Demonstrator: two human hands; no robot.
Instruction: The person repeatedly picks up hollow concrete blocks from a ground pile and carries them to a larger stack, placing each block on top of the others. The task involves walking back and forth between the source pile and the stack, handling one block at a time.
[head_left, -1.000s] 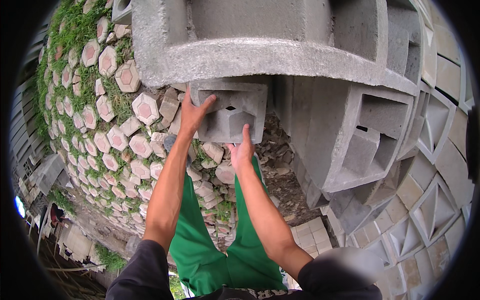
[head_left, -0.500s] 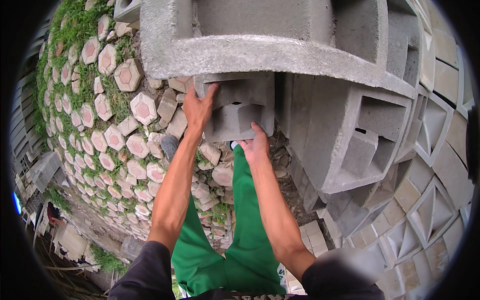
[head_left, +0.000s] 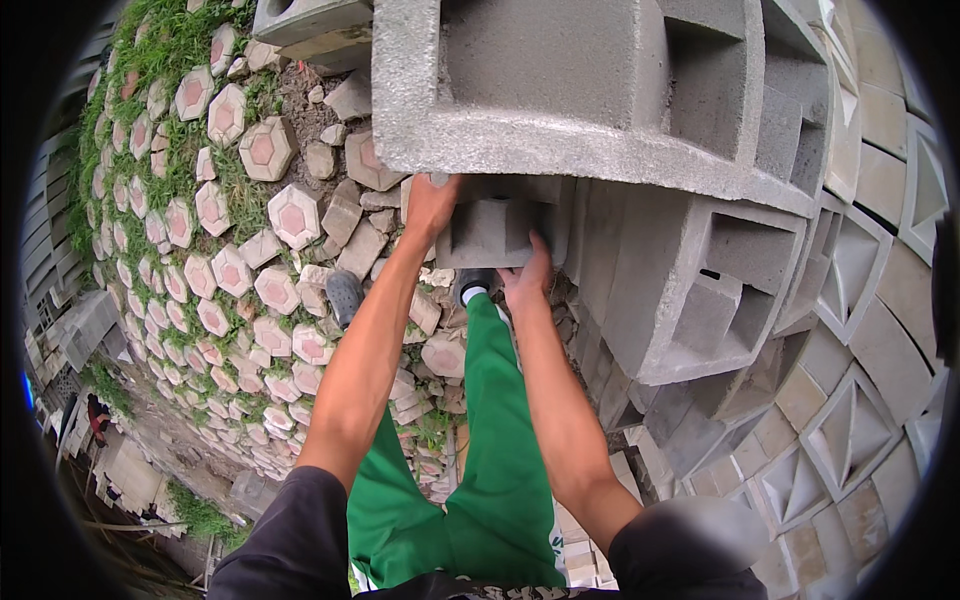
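A grey hollow concrete block (head_left: 478,232) is between my two hands, low under the overhanging edge of a larger-looking concrete block (head_left: 560,145) at the top of the stack. My left hand (head_left: 432,205) grips its left side, with the fingertips partly hidden behind the block's edge. At its near right corner my right hand (head_left: 528,275) holds the lower edge, thumb on top and fingers beneath. The far part of the held block is covered by the overhanging one.
Stacked concrete blocks (head_left: 690,290) rise close on my right. Hexagonal pavers (head_left: 296,216) with grass between them cover the ground at left. Broken stones (head_left: 355,245) lie by my shoes (head_left: 345,298). Pale square tiles with raised patterns (head_left: 850,430) are at the far right.
Both hands have shifted slightly right and, with the block, farther away. More of the block is now hidden beneath the overhanging one. The view has shifted a little.
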